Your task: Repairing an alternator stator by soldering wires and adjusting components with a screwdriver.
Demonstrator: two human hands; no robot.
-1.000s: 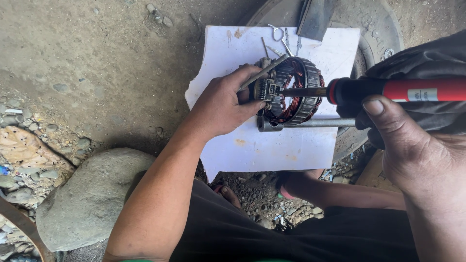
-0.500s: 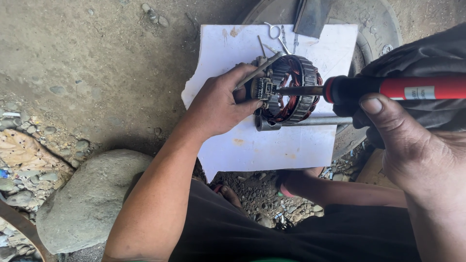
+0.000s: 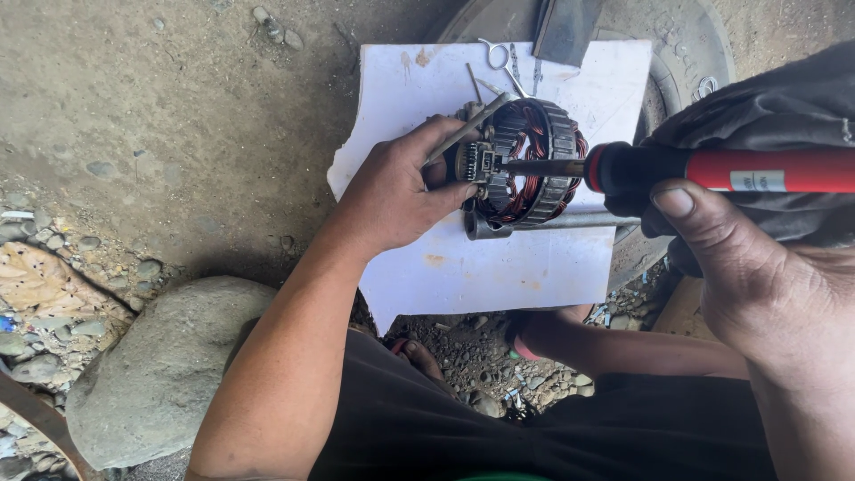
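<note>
Fingers of the left hand [image 3: 392, 200] are pinching the edge of a stator [image 3: 525, 160], a dark ring wound with copper wire, holding it upright over a white sheet [image 3: 499, 267]. The right hand [image 3: 748, 267] is closing around a red-handled soldering iron [image 3: 712, 169], its tip touching the stator's near side. A metal rod [image 3: 552, 223] is lying just under the ring. The sheet is resting on a tyre [image 3: 686, 53], beside bare ground and a grey rock [image 3: 151, 374].

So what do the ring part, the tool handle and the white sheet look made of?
Ring part: dark ribbed metal, with reddish, copper-like wire coils inside. Tool handle: red and black, smooth, probably plastic. White sheet: thin, stained, ragged-edged, likely paper or card.
</note>
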